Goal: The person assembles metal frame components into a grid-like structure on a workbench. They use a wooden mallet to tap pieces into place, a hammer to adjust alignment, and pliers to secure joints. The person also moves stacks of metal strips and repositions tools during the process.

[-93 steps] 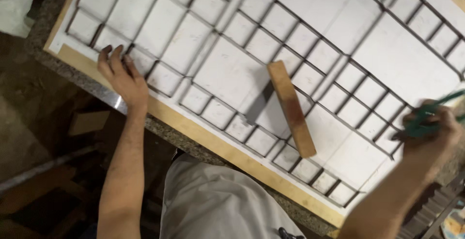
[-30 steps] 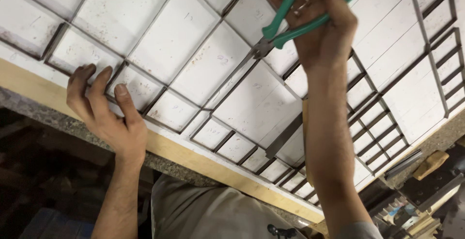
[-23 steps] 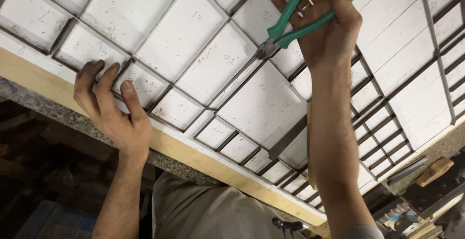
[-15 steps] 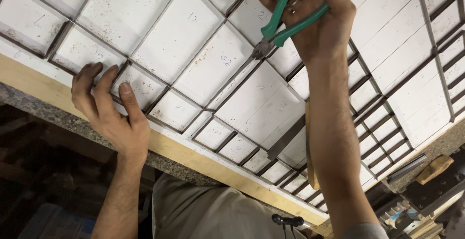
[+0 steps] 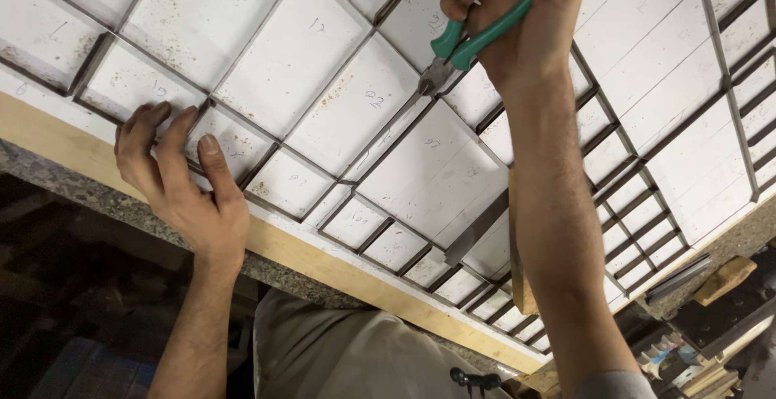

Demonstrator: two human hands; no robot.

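A person's right hand (image 5: 517,23) is wrapped tight around green-handled pliers (image 5: 465,43), whose nose bites a thin dark metal strip (image 5: 388,120) in a grid (image 5: 339,181) of such strips laid over a white board (image 5: 291,59). The left hand (image 5: 182,185) lies flat near the board's near edge, fingers (image 5: 162,136) together and pressed on a joint of the grid, grasping nothing. The strips look narrow, stiff and light, likely to flex or spring if pulled between joints; the pliers' nose seems the sound way to grip one, close to a crossing. The pliers themselves look firm, with rubbery handles that should not slip. The board rests on a pale wooden batten (image 5: 323,266) along a speckled stone worktop (image 5: 73,185). A wood block (image 5: 521,286) stands on the grid behind the right forearm. Dim workshop clutter shows below at the right.
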